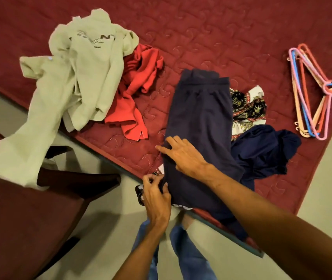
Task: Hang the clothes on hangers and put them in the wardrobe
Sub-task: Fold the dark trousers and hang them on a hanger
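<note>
Navy trousers (199,118) lie lengthwise on the maroon quilted bed (211,37), their lower end hanging over the near edge. My right hand (183,156) lies flat on their left side with the fingers spread. My left hand (157,196) pinches the trousers' left edge at the bed's rim, next to a patterned cloth (248,106) that runs under them. A bunch of coloured plastic hangers (312,91) lies at the bed's right end. No wardrobe is in view.
A pale green garment (76,77) sprawls at the left and droops over a dark wooden chair (39,209). A red garment (139,87) lies beside it. Another navy cloth (266,150) is bunched right of the trousers. My legs in blue jeans (189,257) stand on the pale floor.
</note>
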